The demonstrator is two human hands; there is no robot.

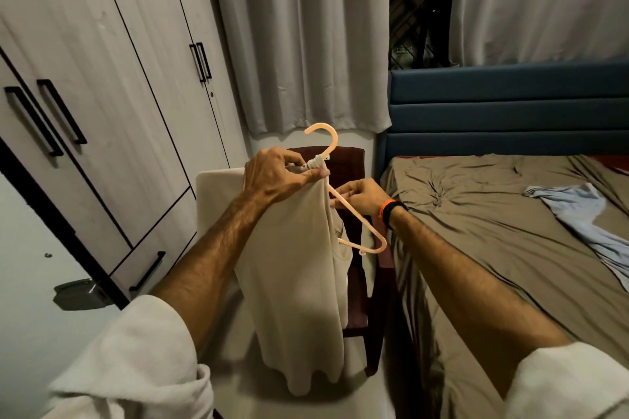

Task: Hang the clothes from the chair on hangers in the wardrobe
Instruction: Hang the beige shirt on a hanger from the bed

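You are midway through dressing one hanger. Your left hand pinches the bunched neck of a beige garment against the neck of a peach plastic hanger, just under its hook. Your right hand grips the hanger's sloping right arm, fingers curled round it. The two hands are near each other but apart, both clamped on the same assembly, which you hold in the air above the dark red chair. The garment hangs down from your left hand in front of the chair, and it looks threaded over one side only: the right arm and lower corner of the hanger stand bare.

My judgement is that the next move calls for drawing the fabric over that bare shoulder so the garment sits evenly, then freeing a hand for the wardrobe on your left, whose doors are all closed.

The count: one hanger, one beige garment in hand, one chair, and one pale blue cloth lying on the bed, which may or may not belong to the job. On the wardrobe I can see five black handles. Whether more clothes lie on the chair seat I cannot tell, since the garment hides it.
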